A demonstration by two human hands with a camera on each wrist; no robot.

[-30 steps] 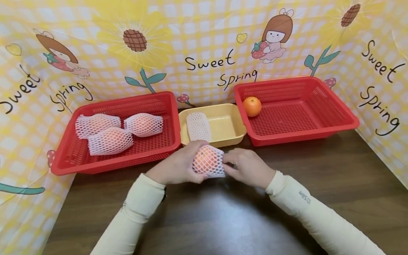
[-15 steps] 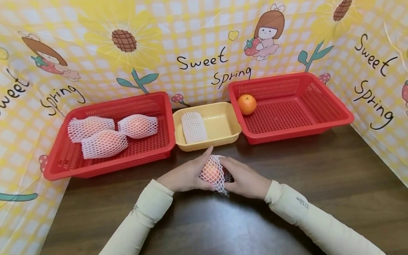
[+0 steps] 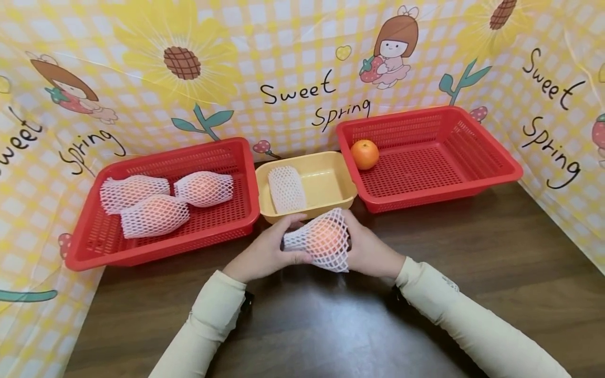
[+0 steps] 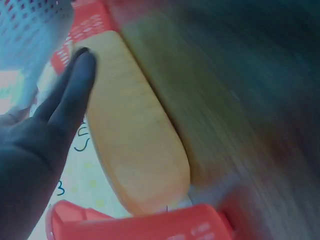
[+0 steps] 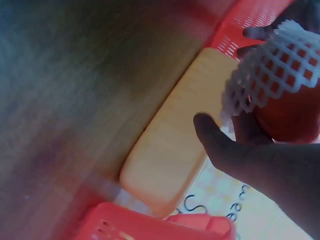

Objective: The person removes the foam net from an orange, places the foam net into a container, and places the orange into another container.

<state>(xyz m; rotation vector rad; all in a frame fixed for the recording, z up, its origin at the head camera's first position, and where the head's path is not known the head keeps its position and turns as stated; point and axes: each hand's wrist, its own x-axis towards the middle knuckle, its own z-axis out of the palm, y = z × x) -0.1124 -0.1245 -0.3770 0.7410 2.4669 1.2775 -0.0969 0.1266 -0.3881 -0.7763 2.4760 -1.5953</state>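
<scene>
In the head view an orange (image 3: 326, 236) sits in a white foam net sleeve (image 3: 295, 241), between the two hands above the table. The left hand (image 3: 260, 255) holds the sleeve's narrow end, thumb on the near side. On the sleeve's wide right end is the right hand (image 3: 373, 250), its fingers mostly hidden behind the fruit. The right wrist view shows bare orange skin (image 5: 292, 117) at the sleeve's wide mouth, beside the right hand's thumb. Behind the hands, another white foam sleeve (image 3: 287, 189) lies in a yellow tray (image 3: 326, 184).
At the left, a red basket (image 3: 250, 210) holds several net-wrapped fruits (image 3: 156, 215). A second red basket (image 3: 444, 194) at the right contains one bare orange (image 3: 365, 154). A patterned cloth (image 3: 293, 47) rises behind them. The dark wooden table (image 3: 321, 325) extends toward the person.
The orange in its sleeve dipped toward the person, then came back up and turned, its narrow end now at the left. The right hand moved from the sleeve's end to the fruit's right side.
</scene>
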